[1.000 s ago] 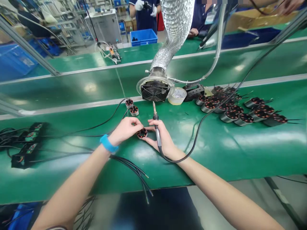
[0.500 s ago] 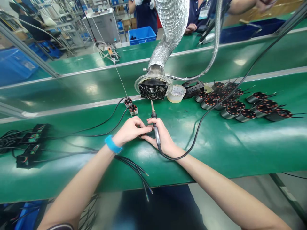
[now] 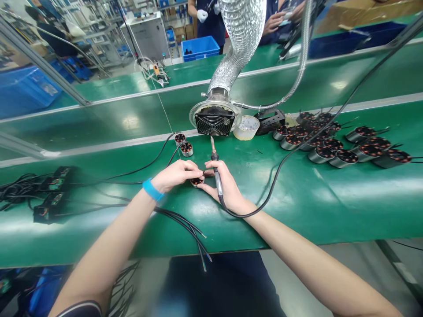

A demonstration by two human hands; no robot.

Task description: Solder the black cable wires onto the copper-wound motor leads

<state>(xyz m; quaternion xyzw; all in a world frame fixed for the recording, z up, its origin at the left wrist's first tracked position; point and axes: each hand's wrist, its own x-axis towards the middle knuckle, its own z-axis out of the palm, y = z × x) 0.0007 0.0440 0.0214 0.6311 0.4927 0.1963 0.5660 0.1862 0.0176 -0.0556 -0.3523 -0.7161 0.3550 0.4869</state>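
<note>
A small round motor [image 3: 197, 181] with a silvery rim and copper windings sits between my hands, low over the green bench. My left hand [image 3: 173, 175], with a blue wristband, is closed, thumb and fingertips pinched at the motor's upper edge. Whether they grip its rim or a wire there is too small to tell. My right hand [image 3: 228, 188] holds a soldering iron [image 3: 217, 177], its tip pointing up and away from the motor. The thumb and fingers of that hand also reach the motor's right side. Two similar motors [image 3: 187, 149] stand just beyond, beside black cables.
A fume fan [image 3: 214, 124] on a foil duct hangs ahead, beside a tape roll [image 3: 246, 127]. Several motors [image 3: 322, 154] are grouped at right. Black cables [image 3: 180, 219] and circuit boards in black housings [image 3: 49, 208] lie left. The iron's cord [image 3: 276, 176] loops right. People work across the bench.
My left fingers have shifted slightly, uncovering more of the motor's windings. The soldering iron remains in my right hand. The camera view has shifted a little. Across the bench, a co-worker's hands have risen.
</note>
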